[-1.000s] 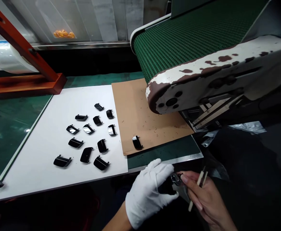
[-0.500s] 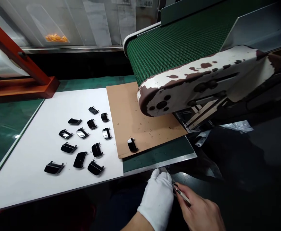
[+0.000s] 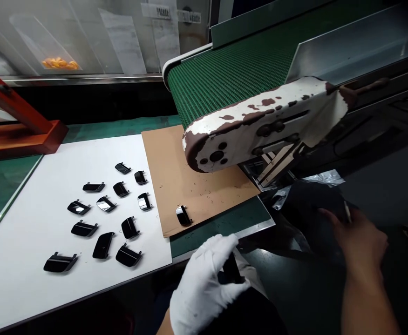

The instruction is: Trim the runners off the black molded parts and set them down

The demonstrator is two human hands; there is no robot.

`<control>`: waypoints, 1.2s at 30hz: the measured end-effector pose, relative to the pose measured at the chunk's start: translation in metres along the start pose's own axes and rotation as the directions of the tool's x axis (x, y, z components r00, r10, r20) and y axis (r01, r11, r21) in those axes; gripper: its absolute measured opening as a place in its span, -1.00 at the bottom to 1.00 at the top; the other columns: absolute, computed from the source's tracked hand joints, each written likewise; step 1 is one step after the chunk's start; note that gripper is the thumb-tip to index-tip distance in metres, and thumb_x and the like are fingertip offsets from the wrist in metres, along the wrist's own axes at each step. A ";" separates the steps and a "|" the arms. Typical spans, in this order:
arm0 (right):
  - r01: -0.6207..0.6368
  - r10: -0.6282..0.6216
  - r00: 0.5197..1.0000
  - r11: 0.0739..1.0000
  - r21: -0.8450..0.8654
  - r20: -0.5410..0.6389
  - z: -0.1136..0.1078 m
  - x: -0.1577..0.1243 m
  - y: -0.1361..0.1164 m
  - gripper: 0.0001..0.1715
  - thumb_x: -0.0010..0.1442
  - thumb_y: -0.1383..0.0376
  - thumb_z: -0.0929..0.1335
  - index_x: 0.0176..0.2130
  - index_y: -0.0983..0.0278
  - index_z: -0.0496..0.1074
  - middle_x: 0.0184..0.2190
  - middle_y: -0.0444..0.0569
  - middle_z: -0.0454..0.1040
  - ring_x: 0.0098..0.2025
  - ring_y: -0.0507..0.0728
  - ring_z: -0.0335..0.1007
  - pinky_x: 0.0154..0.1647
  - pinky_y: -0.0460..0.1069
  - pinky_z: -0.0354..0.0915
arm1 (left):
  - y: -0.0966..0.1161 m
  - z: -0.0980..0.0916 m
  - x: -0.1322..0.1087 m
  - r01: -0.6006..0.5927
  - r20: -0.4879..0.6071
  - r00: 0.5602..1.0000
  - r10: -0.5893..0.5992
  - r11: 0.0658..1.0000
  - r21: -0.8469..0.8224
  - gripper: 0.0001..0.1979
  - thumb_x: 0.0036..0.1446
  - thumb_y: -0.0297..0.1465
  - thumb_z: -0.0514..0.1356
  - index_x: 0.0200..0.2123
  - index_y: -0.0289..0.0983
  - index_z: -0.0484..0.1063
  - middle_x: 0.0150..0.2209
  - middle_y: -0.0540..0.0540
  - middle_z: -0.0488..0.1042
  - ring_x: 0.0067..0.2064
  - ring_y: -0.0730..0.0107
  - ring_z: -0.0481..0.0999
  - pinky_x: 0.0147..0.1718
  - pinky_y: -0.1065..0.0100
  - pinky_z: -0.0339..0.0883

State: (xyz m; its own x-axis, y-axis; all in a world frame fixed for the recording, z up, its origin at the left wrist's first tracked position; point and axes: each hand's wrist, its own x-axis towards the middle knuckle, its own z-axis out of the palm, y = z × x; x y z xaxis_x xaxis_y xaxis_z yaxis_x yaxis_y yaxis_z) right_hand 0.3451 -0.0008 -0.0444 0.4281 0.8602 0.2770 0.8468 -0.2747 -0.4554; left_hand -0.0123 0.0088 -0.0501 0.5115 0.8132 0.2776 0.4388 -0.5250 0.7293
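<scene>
My left hand (image 3: 207, 284), in a white glove, is closed around a small black plastic part (image 3: 232, 270) at the front edge of the table. The glove covers much of that part. My bare right hand (image 3: 359, 239) is off to the right, past the table's corner, and holds a slim tool with a pale handle (image 3: 347, 211); its working end is hidden. One glossy black part (image 3: 183, 216) lies on the brown cardboard sheet (image 3: 169, 158). Several similar black parts (image 3: 102, 245) are spread over the white board (image 3: 22, 260) at the left.
A green conveyor belt (image 3: 232, 74) with a chipped white side frame (image 3: 239, 123) overhangs the cardboard. Tiny curled scraps (image 3: 209, 191) dot the cardboard. An orange stand (image 3: 46, 135) is at the far left. A dark bag with shiny plastic (image 3: 324, 177) hangs at the right.
My right hand has moved away from the left, out to the right, with the tool. My left hand has turned, showing the black part. The view has shifted right.
</scene>
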 end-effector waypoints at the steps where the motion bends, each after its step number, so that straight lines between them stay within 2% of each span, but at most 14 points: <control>1: -0.055 0.055 0.998 0.998 0.009 -0.015 0.001 0.004 -0.002 -0.55 0.19 -0.04 0.29 -0.24 0.27 0.50 -0.73 -0.18 0.18 -0.81 0.05 0.00 -0.74 0.02 -0.06 | -0.002 -0.002 -0.003 0.030 -0.055 0.998 -0.032 0.999 -0.028 -0.25 0.05 -0.10 0.32 0.24 -0.17 0.14 0.11 -0.20 0.45 0.14 0.07 0.43 0.12 0.09 0.36; 3: -0.129 0.129 0.992 0.989 0.071 0.007 0.007 0.000 -0.014 -0.48 0.25 -0.06 0.20 -0.19 0.26 0.48 -0.63 -0.08 0.29 -0.72 0.10 0.20 -0.70 0.03 0.11 | -0.004 -0.007 -0.005 0.094 -0.138 0.985 -0.106 0.991 -0.095 -0.26 0.05 -0.12 0.33 0.24 -0.15 0.16 0.09 -0.16 0.47 0.10 0.12 0.48 0.08 0.16 0.41; 4: -0.144 0.138 0.989 0.980 0.135 0.055 0.011 -0.006 -0.024 -0.45 0.30 -0.05 0.11 -0.10 0.24 0.44 -0.57 -0.07 0.33 -0.66 0.11 0.28 -0.68 0.02 0.18 | -0.004 -0.009 -0.005 0.116 -0.168 0.976 -0.137 0.985 -0.131 -0.27 0.05 -0.14 0.33 0.23 -0.15 0.17 0.07 -0.15 0.49 0.07 0.16 0.50 0.07 0.19 0.42; 5: -0.150 0.130 0.985 0.968 0.202 0.112 0.016 -0.014 -0.034 -0.45 0.33 -0.03 0.07 -0.03 0.21 0.40 -0.56 -0.11 0.32 -0.65 0.09 0.28 -0.67 -0.01 0.21 | -0.003 -0.012 -0.005 0.131 -0.193 0.968 -0.162 0.978 -0.163 -0.28 0.05 -0.16 0.34 0.23 -0.15 0.17 0.05 -0.13 0.50 0.05 0.20 0.52 0.06 0.23 0.42; 7: -0.209 0.092 0.952 0.893 0.398 0.293 0.022 -0.030 -0.058 -0.55 0.32 -0.01 0.14 -0.01 0.15 0.36 -0.60 -0.22 0.27 -0.71 0.02 0.17 -0.71 -0.06 0.18 | -0.001 -0.017 -0.003 0.149 -0.220 0.956 -0.194 0.968 -0.203 -0.27 0.04 -0.19 0.36 0.24 -0.14 0.16 0.03 -0.10 0.50 0.04 0.25 0.52 0.07 0.28 0.41; 9: -0.224 -0.029 0.898 0.829 0.512 0.439 0.024 -0.043 -0.083 -0.61 0.29 0.00 0.22 -0.08 0.16 0.41 -0.55 -0.18 0.36 -0.63 0.03 0.27 -0.61 -0.07 0.28 | 0.000 -0.020 -0.003 0.147 -0.216 0.957 -0.193 0.966 -0.211 -0.22 0.00 -0.19 0.38 0.24 -0.13 0.15 0.05 -0.09 0.49 0.06 0.25 0.51 0.08 0.30 0.39; 11: -0.141 -0.206 0.818 0.834 0.534 0.538 0.021 -0.051 -0.108 -0.60 0.29 0.01 0.23 -0.14 0.20 0.46 -0.48 -0.10 0.45 -0.50 0.07 0.37 -0.46 -0.05 0.36 | 0.001 -0.023 -0.004 0.128 -0.207 0.964 -0.168 0.972 -0.196 -0.19 -0.02 -0.18 0.40 0.25 -0.14 0.14 0.07 -0.11 0.48 0.06 0.23 0.50 0.09 0.29 0.38; 14: 0.003 -0.383 0.671 0.857 0.515 0.635 0.014 -0.056 -0.143 -0.48 0.33 -0.04 0.12 -0.14 0.22 0.45 -0.51 -0.11 0.41 -0.48 0.09 0.37 -0.45 -0.04 0.31 | 0.006 -0.025 -0.005 0.080 -0.199 0.974 -0.110 0.985 -0.151 -0.19 -0.03 -0.16 0.39 0.24 -0.18 0.14 0.08 -0.14 0.47 0.05 0.21 0.51 0.08 0.29 0.39; 17: 0.196 -0.496 0.581 0.855 0.480 0.645 0.009 -0.060 -0.168 -0.23 0.10 -0.35 0.11 -0.27 0.22 0.40 -0.54 -0.14 0.34 -0.53 0.10 0.30 -0.53 -0.03 0.23 | 0.012 -0.027 -0.006 0.069 -0.191 0.977 -0.097 0.987 -0.145 -0.21 -0.02 -0.12 0.38 0.22 -0.21 0.18 0.04 -0.16 0.49 0.02 0.21 0.54 0.04 0.31 0.42; 20: 0.331 -0.530 0.566 0.847 0.415 0.631 0.011 -0.062 -0.181 -0.17 -0.16 -0.47 0.17 -0.43 0.20 0.27 -0.61 -0.18 0.26 -0.60 0.06 0.18 -0.59 -0.04 0.13 | 0.017 -0.027 -0.007 0.086 -0.182 0.975 -0.126 0.974 -0.210 -0.19 -0.05 -0.09 0.38 0.22 -0.20 0.20 0.01 -0.14 0.52 -0.03 0.21 0.57 0.01 0.31 0.45; 24: 0.307 -0.556 0.539 0.830 0.466 0.633 0.014 -0.062 -0.187 -0.17 -0.15 -0.48 0.16 -0.44 0.20 0.24 -0.61 -0.17 0.30 -0.62 0.05 0.18 -0.61 -0.04 0.10 | 0.019 -0.027 -0.009 0.093 -0.161 0.976 -0.145 0.951 -0.295 -0.14 -0.11 -0.19 0.45 0.24 -0.13 0.17 0.04 -0.09 0.51 -0.02 0.22 0.56 0.03 0.30 0.43; 27: 0.277 -0.544 0.530 0.836 0.473 0.651 0.014 -0.062 -0.189 -0.10 -0.16 -0.48 0.16 -0.34 0.24 0.32 -0.50 -0.03 0.44 -0.54 0.13 0.35 -0.57 -0.02 0.18 | 0.020 -0.030 -0.008 0.100 -0.122 0.981 -0.149 0.935 -0.340 -0.11 -0.16 -0.26 0.48 0.24 -0.09 0.18 0.06 -0.05 0.50 0.00 0.23 0.55 0.04 0.34 0.40; 31: 0.257 -0.531 0.514 0.844 0.470 0.673 0.015 -0.064 -0.188 -0.01 -0.16 -0.49 0.13 -0.24 0.28 0.37 -0.43 0.04 0.51 -0.45 0.23 0.47 -0.47 0.03 0.30 | 0.022 -0.034 -0.008 0.091 -0.108 0.984 -0.138 0.929 -0.359 -0.12 -0.18 -0.25 0.49 0.21 -0.10 0.21 0.06 -0.05 0.50 0.00 0.21 0.55 0.05 0.34 0.40; 36: 0.286 -0.547 0.530 0.835 0.470 0.648 0.020 -0.068 -0.186 0.05 -0.16 -0.51 0.09 -0.21 0.29 0.40 -0.44 0.04 0.51 -0.45 0.24 0.49 -0.46 0.05 0.34 | 0.025 -0.036 -0.007 0.126 -0.087 0.981 -0.171 0.916 -0.380 -0.18 -0.13 -0.27 0.47 0.20 -0.14 0.23 0.02 -0.05 0.52 -0.04 0.25 0.56 0.01 0.39 0.42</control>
State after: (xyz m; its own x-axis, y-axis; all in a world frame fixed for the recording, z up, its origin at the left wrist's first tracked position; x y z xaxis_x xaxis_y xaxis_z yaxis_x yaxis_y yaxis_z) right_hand 0.1520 0.0008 0.0044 -0.4410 0.8844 -0.1528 0.6812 0.2190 -0.6986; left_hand -0.0316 -0.0003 -0.0112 0.3629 0.9096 0.2025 0.1853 -0.2834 0.9409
